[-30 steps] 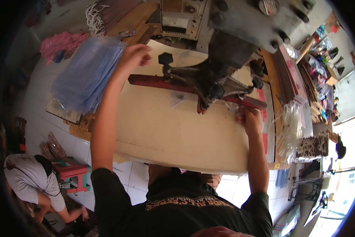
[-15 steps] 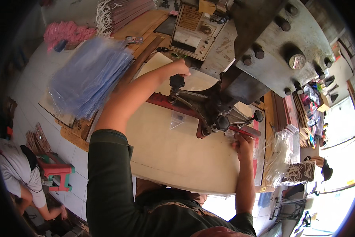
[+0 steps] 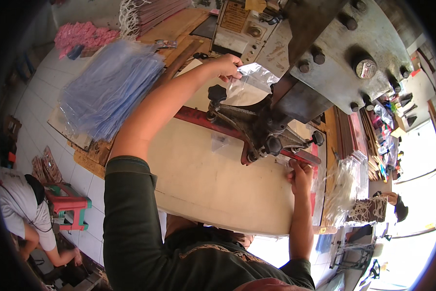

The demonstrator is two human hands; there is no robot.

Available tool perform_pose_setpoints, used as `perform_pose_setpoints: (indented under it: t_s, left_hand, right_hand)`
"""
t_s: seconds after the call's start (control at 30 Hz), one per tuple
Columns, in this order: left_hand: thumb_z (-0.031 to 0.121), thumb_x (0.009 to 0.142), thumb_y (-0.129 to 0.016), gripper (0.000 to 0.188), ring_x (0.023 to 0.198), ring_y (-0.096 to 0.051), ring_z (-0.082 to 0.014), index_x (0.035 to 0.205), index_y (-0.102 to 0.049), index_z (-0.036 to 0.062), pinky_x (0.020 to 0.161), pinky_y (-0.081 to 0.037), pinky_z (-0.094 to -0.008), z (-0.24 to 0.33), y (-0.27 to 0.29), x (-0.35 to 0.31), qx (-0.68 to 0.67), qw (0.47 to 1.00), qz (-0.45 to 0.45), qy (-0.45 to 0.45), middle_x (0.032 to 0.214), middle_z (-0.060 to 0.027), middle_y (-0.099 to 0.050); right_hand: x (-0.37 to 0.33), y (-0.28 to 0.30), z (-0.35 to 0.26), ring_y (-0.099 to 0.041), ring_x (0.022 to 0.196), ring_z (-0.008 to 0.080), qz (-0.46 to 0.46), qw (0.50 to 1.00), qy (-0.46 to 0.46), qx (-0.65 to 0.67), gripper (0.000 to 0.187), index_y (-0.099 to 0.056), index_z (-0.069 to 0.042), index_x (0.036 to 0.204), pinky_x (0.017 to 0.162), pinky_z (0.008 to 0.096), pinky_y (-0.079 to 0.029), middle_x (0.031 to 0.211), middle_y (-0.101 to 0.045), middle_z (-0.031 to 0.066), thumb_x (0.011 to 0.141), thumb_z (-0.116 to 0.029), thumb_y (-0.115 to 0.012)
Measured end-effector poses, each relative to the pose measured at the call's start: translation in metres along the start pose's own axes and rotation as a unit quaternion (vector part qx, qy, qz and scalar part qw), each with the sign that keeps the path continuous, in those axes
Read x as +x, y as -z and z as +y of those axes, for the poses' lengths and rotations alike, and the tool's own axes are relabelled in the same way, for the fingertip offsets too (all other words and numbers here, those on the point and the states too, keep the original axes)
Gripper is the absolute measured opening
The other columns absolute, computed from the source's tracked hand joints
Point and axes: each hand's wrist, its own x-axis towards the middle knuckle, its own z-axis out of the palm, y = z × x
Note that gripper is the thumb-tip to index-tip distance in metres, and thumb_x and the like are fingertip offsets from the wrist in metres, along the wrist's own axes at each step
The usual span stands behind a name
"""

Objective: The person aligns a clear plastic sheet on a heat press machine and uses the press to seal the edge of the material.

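Left hand [image 3: 228, 68] pinches clear plastic [image 3: 259, 74] beyond the red bar [image 3: 223, 127]; best kept smooth (right hand [image 3: 301, 178]: can't tell if gripping)

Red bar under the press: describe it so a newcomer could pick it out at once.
Find the metal press at upper right. Below its dark bracket, a bar spans the cream board toward the right hand. Unlike the bracket, it is straight and red.
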Motion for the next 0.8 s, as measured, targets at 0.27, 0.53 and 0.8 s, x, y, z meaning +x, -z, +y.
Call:
perform_pose_setpoints:
  t_s: [0.27, 0.53, 0.8]
  left_hand:
    - [0.007, 0.088, -0.076, 0.033, 0.068, -0.065, -0.0124, 0.118, -0.064, 0.0011, 0.058, -0.061, -0.0294, -0.014, -0.005, 0.005, -0.041, 0.998, -0.030, -0.046, 0.084, -0.0055, -0.069]
    - [0.012, 0.089, -0.075, 0.034, 0.069, -0.065, -0.0106, 0.121, -0.066, 0.0030, 0.060, -0.057, -0.0274, 0.006, -0.005, -0.005, -0.047, 0.996, -0.044, -0.064, 0.085, -0.0030, -0.070]
    - [0.020, 0.092, -0.075, 0.047, 0.095, -0.067, -0.0131, 0.133, -0.062, 0.0034, 0.080, -0.057, -0.0277, -0.012, 0.008, -0.020, -0.129, 0.991, -0.008, -0.027, 0.112, -0.0088, -0.069]
  right_hand:
    - [-0.005, 0.002, -0.005, -0.043, 0.040, 0.0060, -0.006, 1.000, -0.006, -0.005, 0.012, -0.066, 0.000, 0.096, 0.034, 0.0236, -0.028, 0.078, -0.067, 0.0042, 0.090, -0.008, -0.072]
    - [-0.003, 0.008, -0.002, -0.041, 0.039, 0.0069, -0.015, 0.999, -0.012, 0.042, 0.013, -0.064, -0.003, 0.101, 0.034, 0.0237, -0.028, 0.085, -0.069, 0.0064, 0.088, -0.003, -0.068]
    - [0.002, 0.003, 0.000, -0.041, 0.039, 0.0075, -0.034, 0.999, -0.010, 0.033, 0.011, -0.064, -0.003, 0.101, 0.034, 0.0248, -0.027, 0.080, -0.067, 0.0044, 0.091, -0.005, -0.068]
